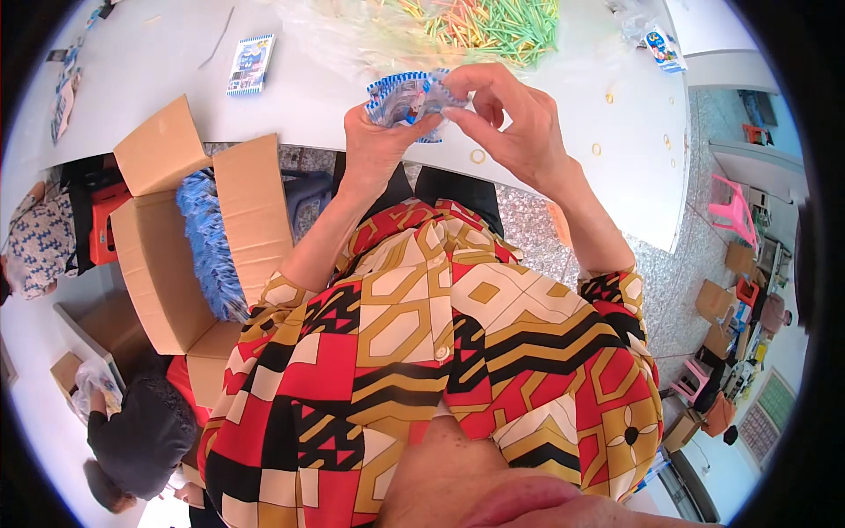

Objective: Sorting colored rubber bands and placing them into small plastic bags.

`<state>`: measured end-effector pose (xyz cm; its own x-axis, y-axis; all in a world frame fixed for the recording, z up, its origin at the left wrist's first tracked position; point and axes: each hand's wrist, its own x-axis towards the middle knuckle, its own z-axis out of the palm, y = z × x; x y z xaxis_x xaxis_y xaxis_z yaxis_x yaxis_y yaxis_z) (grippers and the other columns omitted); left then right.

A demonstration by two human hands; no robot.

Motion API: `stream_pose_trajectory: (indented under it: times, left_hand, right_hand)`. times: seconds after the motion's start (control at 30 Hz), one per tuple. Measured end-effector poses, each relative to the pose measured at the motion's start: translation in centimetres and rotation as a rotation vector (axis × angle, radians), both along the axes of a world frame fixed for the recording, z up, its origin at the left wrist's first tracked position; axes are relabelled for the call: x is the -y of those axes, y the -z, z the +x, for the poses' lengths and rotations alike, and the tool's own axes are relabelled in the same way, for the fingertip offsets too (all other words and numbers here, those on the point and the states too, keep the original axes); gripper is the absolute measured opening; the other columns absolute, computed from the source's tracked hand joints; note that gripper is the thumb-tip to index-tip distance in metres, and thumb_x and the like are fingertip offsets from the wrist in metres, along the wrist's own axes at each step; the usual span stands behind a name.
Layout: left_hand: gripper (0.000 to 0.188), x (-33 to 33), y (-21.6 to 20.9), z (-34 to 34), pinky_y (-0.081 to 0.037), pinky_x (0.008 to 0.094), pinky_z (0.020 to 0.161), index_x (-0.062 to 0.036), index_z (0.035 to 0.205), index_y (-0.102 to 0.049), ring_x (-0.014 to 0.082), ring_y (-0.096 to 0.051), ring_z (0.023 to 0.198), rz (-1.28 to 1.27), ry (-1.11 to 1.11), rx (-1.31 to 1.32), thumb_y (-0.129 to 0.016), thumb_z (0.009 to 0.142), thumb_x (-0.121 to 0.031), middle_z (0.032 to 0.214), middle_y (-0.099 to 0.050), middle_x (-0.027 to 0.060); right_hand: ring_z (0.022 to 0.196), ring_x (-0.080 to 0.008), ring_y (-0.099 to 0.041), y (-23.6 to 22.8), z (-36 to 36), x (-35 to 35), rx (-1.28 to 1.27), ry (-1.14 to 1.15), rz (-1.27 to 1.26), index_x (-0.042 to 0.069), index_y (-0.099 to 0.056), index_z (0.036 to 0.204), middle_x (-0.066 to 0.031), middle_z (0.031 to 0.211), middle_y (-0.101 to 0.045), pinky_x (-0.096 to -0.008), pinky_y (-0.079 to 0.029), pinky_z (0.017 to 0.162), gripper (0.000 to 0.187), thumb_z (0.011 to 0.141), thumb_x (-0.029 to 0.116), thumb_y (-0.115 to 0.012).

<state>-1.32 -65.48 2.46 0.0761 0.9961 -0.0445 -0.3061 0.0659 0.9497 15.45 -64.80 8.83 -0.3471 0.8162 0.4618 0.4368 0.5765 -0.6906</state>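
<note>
The left grip (370, 148) is wrapped snugly round a bunch of packets (406, 99), held above the desk's (312, 114) near edge; take them as the clock's centre. They are thin, clear film with blue-and-white striped ends, crinkled and layered. The right grip (521, 130), toward 3 o'clock, curls to their edge with thumb and forefinger tips close together; whether these pinch a layer I cannot tell. The step in hand looks like sorting or squaring those edges; the next move seems to call for a steady left hold and a light right-hand touch on slippery film.

Near 4 o'clock lies a thin, tan rubber band (478, 157). Around 2, slim green, yellow and orange sticks (521, 31) are heaped on clear plastic. Between 9 and 10 lies a flat oblong packet (251, 64). At 8, a matte cardboard box (154, 273) holds a glossy, ruffled blue mass (211, 246). Farthest, between 3 and 4, stands a smooth pink stool (732, 211).
</note>
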Motion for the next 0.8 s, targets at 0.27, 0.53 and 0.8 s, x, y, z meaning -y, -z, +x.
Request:
stream_pose_trajectory:
  times: [0.27,0.53,0.8]
  left_hand:
    - [0.028,0.2,-0.2,0.5,-0.048,0.0216,0.067,-0.0004,0.097,-0.065,0.0063,-0.057,0.075,0.002,-0.026,-0.083,-0.072,0.07,0.002,0.087,-0.065,0.0012]
    - [0.028,0.7,-0.1,0.6,-0.049,0.0228,0.07,0.0013,0.098,-0.064,0.0081,-0.058,0.078,-0.07,0.05,-0.055,-0.066,0.071,0.006,0.089,-0.065,0.0031]
    - [0.023,0.6,-0.2,0.8,-0.049,0.0229,0.071,0.0006,0.099,-0.064,0.0064,-0.057,0.078,-0.057,0.231,-0.082,-0.067,0.076,-0.001,0.088,-0.065,0.0015]
  right_hand:
    - [0.057,-0.0104,-0.053,-0.1,1.5,-0.5,0.184,0.066,0.092,0.005,-0.061,0.086,-0.0034,0.082,-0.064,-0.0226,-0.042,0.049,0.019,0.071,0.002,-0.07]
    - [0.07,-0.0202,-0.062,-0.2,1.7,0.2,0.415,-0.148,0.231,0.008,-0.059,0.084,-0.0042,0.08,-0.062,-0.0307,-0.049,0.055,0.01,0.075,0.008,-0.064]
    - [0.064,-0.0204,-0.059,-0.7,1.7,-0.7,0.492,-0.082,0.35,0.01,-0.058,0.084,-0.0028,0.071,-0.056,-0.0307,-0.047,0.051,0.023,0.063,0.001,-0.061]
